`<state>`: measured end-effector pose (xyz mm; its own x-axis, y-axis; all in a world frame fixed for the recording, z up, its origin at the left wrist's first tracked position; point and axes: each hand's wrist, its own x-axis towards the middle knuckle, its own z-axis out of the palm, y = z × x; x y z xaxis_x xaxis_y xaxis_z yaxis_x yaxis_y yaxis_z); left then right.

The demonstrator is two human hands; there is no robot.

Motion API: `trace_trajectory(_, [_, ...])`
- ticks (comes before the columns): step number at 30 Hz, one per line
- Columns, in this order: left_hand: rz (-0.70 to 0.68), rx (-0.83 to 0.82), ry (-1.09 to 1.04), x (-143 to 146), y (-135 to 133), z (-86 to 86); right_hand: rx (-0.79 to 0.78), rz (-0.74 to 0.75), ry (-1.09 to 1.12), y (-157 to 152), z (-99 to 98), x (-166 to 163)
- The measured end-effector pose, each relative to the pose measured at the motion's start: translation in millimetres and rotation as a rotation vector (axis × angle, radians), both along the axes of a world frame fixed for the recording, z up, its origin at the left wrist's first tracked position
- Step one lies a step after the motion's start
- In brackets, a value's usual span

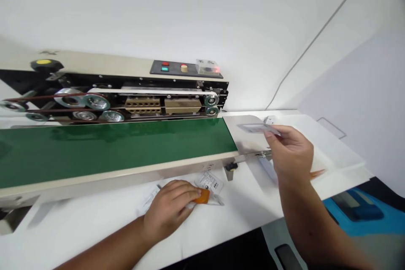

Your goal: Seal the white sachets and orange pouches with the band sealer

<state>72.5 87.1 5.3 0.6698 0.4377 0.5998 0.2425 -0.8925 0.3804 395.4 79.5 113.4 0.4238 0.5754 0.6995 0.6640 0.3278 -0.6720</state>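
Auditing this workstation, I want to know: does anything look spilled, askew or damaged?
Nothing looks spilled or plainly damaged. Slightly askew: a printed packet lies slantwise on the white table by the left hand, in front of the green belt, not squared to its edge.

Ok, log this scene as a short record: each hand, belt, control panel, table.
Left hand: grips an orange item in clear wrapping
Right hand: pinches a flat clear packet above the pale plate
Belt: green, in front of the pulleys
Control panel: red button, teal button, pale knob, glowing red light
Table: white, a printed packet lying near the left hand
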Motion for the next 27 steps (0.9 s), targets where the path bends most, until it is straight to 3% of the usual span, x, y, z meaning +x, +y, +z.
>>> trace_trajectory(3, [-0.013,-0.004,-0.014,-0.2,-0.6,-0.6,0.037,-0.115,-0.408,16.9,4.3,-2.5])
trace_trajectory(6, [-0.014,-0.005,-0.015,-0.9,-1.3,-1.2,0.031,-0.098,-0.64,38.3,9.0,-7.4])
trace_trajectory(15, [-0.046,0.005,0.027,-2.8,-1.4,-3.9,-0.134,-0.032,-0.82,80.2,15.7,-32.6])
trace_trajectory(18, [-0.043,-0.006,0.027,-2.7,-2.1,-3.1,-0.178,0.056,-0.827,85.1,17.5,-37.9])
trace_trajectory(21, [-0.043,-0.022,0.018,-2.6,-3.0,0.0,-0.061,0.139,-0.774,70.8,21.1,-44.2])
trace_trajectory(24, [-0.053,-0.032,0.005,-2.8,-3.5,4.8,0.129,0.249,-0.681,34.0,16.7,-54.1])
trace_trajectory(27, [-0.052,-0.037,-0.012,-2.7,-3.4,8.9,0.059,0.658,-0.721,-7.0,-6.5,-66.5])
